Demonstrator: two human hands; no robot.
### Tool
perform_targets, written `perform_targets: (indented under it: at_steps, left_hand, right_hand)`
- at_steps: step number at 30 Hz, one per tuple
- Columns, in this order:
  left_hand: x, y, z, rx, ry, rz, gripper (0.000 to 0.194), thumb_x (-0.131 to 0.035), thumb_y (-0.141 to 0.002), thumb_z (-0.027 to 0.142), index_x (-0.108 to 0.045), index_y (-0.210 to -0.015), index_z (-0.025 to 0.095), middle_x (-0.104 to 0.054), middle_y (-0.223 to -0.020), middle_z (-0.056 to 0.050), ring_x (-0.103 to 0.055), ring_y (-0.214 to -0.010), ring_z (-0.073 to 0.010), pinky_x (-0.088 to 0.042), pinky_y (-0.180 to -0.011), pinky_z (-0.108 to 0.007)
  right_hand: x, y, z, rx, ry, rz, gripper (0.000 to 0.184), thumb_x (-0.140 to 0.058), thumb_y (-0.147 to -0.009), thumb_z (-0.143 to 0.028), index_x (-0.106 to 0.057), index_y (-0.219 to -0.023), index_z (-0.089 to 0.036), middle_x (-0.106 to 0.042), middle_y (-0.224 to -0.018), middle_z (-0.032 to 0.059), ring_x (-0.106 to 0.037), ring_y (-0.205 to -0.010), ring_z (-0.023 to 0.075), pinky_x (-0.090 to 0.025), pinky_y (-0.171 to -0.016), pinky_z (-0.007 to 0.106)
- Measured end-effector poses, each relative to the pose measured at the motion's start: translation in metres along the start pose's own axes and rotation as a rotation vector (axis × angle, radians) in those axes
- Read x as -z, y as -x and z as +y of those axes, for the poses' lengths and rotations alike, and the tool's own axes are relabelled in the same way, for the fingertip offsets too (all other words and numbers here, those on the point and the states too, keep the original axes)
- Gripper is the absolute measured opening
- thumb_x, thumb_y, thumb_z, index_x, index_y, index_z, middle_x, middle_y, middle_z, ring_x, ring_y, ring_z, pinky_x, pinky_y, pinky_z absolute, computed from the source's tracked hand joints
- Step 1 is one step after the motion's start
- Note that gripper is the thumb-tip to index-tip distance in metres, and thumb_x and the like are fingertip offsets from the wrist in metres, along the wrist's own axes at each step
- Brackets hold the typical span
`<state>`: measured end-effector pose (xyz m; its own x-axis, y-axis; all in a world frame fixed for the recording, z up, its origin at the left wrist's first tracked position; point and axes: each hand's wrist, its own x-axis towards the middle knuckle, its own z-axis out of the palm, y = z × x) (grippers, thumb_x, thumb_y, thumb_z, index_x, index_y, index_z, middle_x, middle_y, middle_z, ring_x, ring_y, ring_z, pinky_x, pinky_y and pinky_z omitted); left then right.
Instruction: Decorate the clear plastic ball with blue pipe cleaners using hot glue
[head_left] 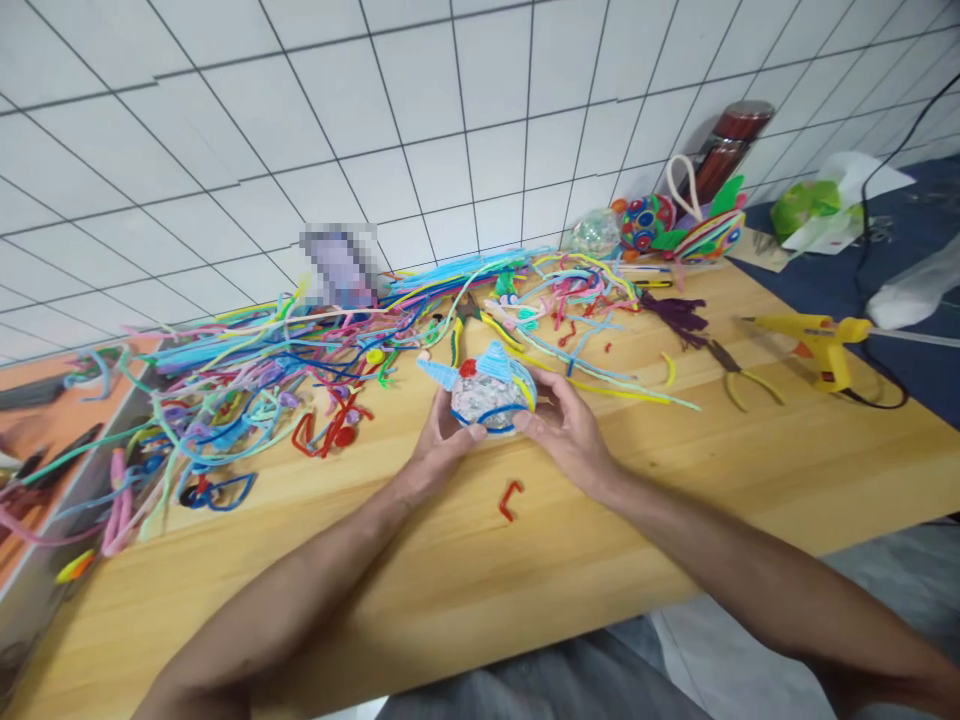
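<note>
Between my two hands is a round craft ball (484, 397) with a clear, crinkly surface. Blue and yellow pipe cleaner bands run over it, and two light blue pointed pieces (493, 362) and a red piece (468, 369) stand on its top. My left hand (442, 435) is closed around its left side, thumb at the lower edge. On the right side my right hand (562, 420) grips it, thumb near the blue band. A short bent red pipe cleaner (510, 500) lies on the table just below the ball.
Piled pipe cleaners (247, 370) cover the table's back and left. Pliers (739, 378) and a yellow hot glue gun (817, 340) lie at right. Finished colourful crafts (649, 225) and a red flask (731, 150) stand by the tiled wall. An orange tray (45, 430) is at left.
</note>
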<state>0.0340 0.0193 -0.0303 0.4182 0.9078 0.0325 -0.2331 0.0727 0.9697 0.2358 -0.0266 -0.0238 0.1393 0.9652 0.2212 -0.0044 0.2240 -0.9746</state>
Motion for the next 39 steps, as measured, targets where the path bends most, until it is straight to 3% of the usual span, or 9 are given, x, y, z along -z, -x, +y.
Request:
perform_targets:
  at_steps: [19,23,27,33,39]
  left_hand:
    - [-0.003,-0.001,-0.001,-0.013,-0.027,-0.003,0.101,-0.098,-0.071,0.069,-0.055,-0.152,0.026,-0.069,-0.156,-0.016,-0.066,-0.147,-0.0371,-0.056,-0.123,-0.051]
    - [-0.011,0.002,0.001,-0.079,-0.097,0.079,0.087,-0.095,-0.078,0.066,-0.054,-0.142,0.023,-0.069,-0.15,-0.016,-0.067,-0.143,-0.0348,-0.057,-0.121,-0.049]
    - [-0.017,0.007,0.001,-0.157,-0.196,0.168,0.087,-0.09,-0.085,0.058,-0.046,-0.15,0.022,-0.065,-0.153,-0.017,-0.063,-0.146,-0.0336,-0.054,-0.125,-0.048]
    - [-0.019,0.008,0.002,-0.201,-0.305,0.209,0.089,-0.089,-0.085,0.047,-0.045,-0.157,0.018,-0.061,-0.156,-0.02,-0.061,-0.147,-0.0367,-0.048,-0.131,-0.053]
    - [-0.021,0.006,0.001,-0.209,-0.28,0.221,0.085,-0.09,-0.086,0.042,-0.048,-0.157,0.02,-0.063,-0.153,-0.019,-0.061,-0.146,-0.0364,-0.05,-0.129,-0.053]
  right_hand:
    - [0.007,-0.003,0.004,-0.032,-0.04,-0.065,0.063,-0.089,-0.09,-0.067,-0.071,-0.136,-0.028,-0.081,-0.143,0.0099,-0.08,-0.126,0.0299,-0.069,-0.105,0.047]
    - [0.006,-0.004,0.009,-0.051,-0.047,-0.065,0.061,-0.088,-0.09,-0.07,-0.072,-0.134,-0.03,-0.084,-0.136,0.0081,-0.081,-0.124,0.0299,-0.068,-0.107,0.049]
    - [0.007,-0.005,0.022,-0.066,-0.003,-0.075,0.058,-0.084,-0.092,-0.071,-0.074,-0.13,-0.029,-0.085,-0.13,0.0085,-0.082,-0.12,0.0301,-0.067,-0.108,0.051]
    - [0.011,-0.004,0.033,-0.016,0.056,-0.096,0.046,-0.076,-0.1,-0.067,-0.073,-0.13,-0.031,-0.084,-0.127,0.0084,-0.082,-0.114,0.0278,-0.068,-0.103,0.049]
    - [0.014,-0.006,0.036,0.008,0.134,-0.081,0.051,-0.071,-0.102,-0.069,-0.072,-0.137,-0.031,-0.081,-0.139,0.0123,-0.081,-0.119,0.0284,-0.069,-0.102,0.05]
